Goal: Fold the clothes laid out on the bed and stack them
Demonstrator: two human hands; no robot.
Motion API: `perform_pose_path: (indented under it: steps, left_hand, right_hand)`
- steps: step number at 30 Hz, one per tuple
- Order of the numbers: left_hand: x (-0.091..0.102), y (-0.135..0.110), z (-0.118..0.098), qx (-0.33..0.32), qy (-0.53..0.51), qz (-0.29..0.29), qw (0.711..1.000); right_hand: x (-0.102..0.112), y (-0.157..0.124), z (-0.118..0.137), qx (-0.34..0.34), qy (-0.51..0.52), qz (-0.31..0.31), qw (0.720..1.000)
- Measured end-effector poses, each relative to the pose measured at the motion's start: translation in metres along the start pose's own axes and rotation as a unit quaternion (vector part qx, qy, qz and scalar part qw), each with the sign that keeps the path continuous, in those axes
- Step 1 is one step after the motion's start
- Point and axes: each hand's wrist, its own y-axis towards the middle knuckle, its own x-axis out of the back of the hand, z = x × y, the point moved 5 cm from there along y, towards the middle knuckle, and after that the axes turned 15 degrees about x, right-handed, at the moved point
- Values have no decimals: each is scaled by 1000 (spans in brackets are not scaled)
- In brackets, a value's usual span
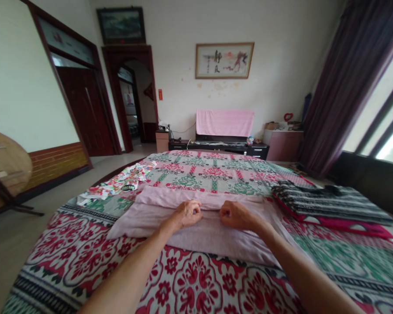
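A pale pink cloth (144,222) lies spread across the patterned bed cover (199,279), with its far part folded into a raised band. My left hand (188,213) is closed in a fist at this fold, with the cloth at its fingers. Close to its right, my right hand (236,215) is curled the same way on the cloth. A short gap separates the two fists. The fingertips of both hands are mostly hidden, so the exact grip does not show.
To the right lies a folded black-and-grey striped cloth (330,205) over a red one (353,232). A crumpled white garment with a colourful print (118,182) lies at the left edge. Beyond stand a low black cabinet (260,151) and a pink towel (225,122).
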Motion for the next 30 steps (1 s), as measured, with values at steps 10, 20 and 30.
perform_pose_path:
  steps: [10,20,30]
  left_hand:
    - [-4,0,0,-53,23,-10,998]
    - [-17,-8,-25,-162,75,3,984]
    - [-18,-8,-22,-178,70,-33,981]
  right_hand:
    - [3,-5,-33,24,176,-12,984]
    - [-2,1,-45,-9,95,-113,989]
    - [-13,11,-35,-16,-20,-138,990]
